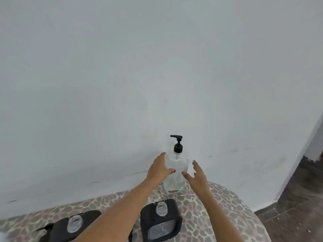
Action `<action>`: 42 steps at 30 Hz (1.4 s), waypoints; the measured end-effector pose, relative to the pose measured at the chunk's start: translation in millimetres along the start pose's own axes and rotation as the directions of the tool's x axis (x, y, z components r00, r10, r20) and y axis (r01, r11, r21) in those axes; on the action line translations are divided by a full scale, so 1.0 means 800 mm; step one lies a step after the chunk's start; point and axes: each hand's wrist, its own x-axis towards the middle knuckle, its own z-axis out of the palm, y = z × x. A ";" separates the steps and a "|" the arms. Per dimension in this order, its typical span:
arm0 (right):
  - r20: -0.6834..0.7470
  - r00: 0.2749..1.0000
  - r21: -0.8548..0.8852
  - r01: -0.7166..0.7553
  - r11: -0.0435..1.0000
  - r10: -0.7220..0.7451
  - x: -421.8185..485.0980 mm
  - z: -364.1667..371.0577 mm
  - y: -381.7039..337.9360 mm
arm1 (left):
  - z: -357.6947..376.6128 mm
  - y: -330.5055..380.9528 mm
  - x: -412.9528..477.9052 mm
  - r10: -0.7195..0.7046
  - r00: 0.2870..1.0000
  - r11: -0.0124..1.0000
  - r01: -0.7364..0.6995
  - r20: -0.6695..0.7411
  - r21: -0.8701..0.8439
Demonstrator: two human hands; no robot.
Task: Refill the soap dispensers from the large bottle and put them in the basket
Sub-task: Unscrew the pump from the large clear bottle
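The large clear bottle [177, 162] with a black pump top stands upright at the table's far edge, against the wall. My left hand [159, 169] holds its left side, thumb across the front. My right hand [197, 173] is at its right side with fingers spread and the thumb tip at the bottle's front. Two black soap dispensers stand nearer to me, each with an uncapped clear threaded neck: one [160, 222] below the bottle, the other [70, 227] at the lower left, partly behind my left forearm. No basket is in view.
The round table wears a leopard-print cloth [218, 206]. A pale wall [157, 67] rises directly behind the bottle. A black part [44, 228], perhaps a pump head, lies beside the left dispenser. Dark floor [297, 206] shows past the table's right edge.
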 end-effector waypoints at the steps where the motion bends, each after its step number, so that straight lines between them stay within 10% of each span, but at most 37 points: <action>1: 0.006 1.000 0.020 0.007 1.000 -0.007 0.005 0.002 0.003 | 0.003 0.000 0.004 -0.006 1.000 0.999 0.007 0.008 -0.037; 11: -0.111 0.993 0.257 -0.017 0.966 0.047 0.017 0.020 0.004 | 0.021 -0.016 0.014 -0.041 0.999 0.946 0.033 -0.017 -0.323; 42: -0.223 0.933 0.248 0.335 0.909 -0.283 -0.149 -0.017 -0.195 | -0.179 0.074 -0.195 0.098 0.971 0.895 -0.182 -0.218 -0.408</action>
